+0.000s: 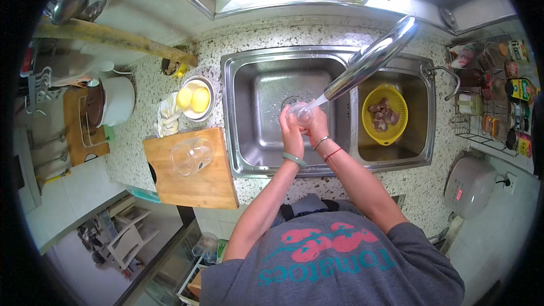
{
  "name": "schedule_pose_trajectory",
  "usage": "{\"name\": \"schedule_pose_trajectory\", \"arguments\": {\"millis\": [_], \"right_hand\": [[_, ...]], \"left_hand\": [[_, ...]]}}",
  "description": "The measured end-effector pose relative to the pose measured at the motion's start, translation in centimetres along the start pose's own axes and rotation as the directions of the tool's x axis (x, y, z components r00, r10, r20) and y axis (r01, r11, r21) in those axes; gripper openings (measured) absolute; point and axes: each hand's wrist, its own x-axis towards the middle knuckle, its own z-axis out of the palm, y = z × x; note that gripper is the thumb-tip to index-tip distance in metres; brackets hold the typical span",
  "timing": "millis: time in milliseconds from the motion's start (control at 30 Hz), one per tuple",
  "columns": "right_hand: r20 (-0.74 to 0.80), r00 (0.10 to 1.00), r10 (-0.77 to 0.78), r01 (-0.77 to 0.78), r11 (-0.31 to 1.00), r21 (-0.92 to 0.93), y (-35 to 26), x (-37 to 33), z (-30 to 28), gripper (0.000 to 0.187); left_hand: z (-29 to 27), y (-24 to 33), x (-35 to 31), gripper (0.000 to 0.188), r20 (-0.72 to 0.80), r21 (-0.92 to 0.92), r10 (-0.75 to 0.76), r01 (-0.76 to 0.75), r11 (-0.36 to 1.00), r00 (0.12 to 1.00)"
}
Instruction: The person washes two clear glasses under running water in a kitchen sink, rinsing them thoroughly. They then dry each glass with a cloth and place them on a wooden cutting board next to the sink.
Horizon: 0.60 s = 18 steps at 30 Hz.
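Over the larger basin of the steel sink (241, 156), my left hand (290, 131) and my right hand (318, 123) come together under the faucet. Between them is a small clear rounded piece (304, 115), glass or plastic; its exact kind does not show. The fingers of both hands curve around it. From the chrome faucet (367, 63) water runs down onto it, and the basin floor below is wet. In the smaller basin, to the right, a yellow colander (386, 137) holds several brownish-purple pieces (381, 116).
Left of the sink, a clear jug-like vessel (192, 156) lies on a wooden cutting board (221, 192). Behind it stand a bowl (211, 88) with two yellow fruits (192, 98) and a white cloth (168, 116). A wire rack (470, 130) of jars is at right.
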Motion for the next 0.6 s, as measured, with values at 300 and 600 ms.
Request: {"name": "schedule_pose_trajectory", "arguments": {"millis": [300, 600], "right_hand": [[0.122, 0.916, -0.383, 0.399, 0.9, -0.176, 0.9, -5.1, 1.4, 0.04], [0.149, 0.828, -0.541, 0.518, 0.636, -0.571, 0.0, -3.5, 1.3, 0.043]], "left_hand": [[-3.2, 0.8, 5.5, 0.045, 0.112, 0.491, 0.009, -0.063, 0.869, 0.994], [-2.1, 0.0, 4.3, 0.045, 0.172, 0.116, 0.057, -0.078, 0.99, 0.983]]}}
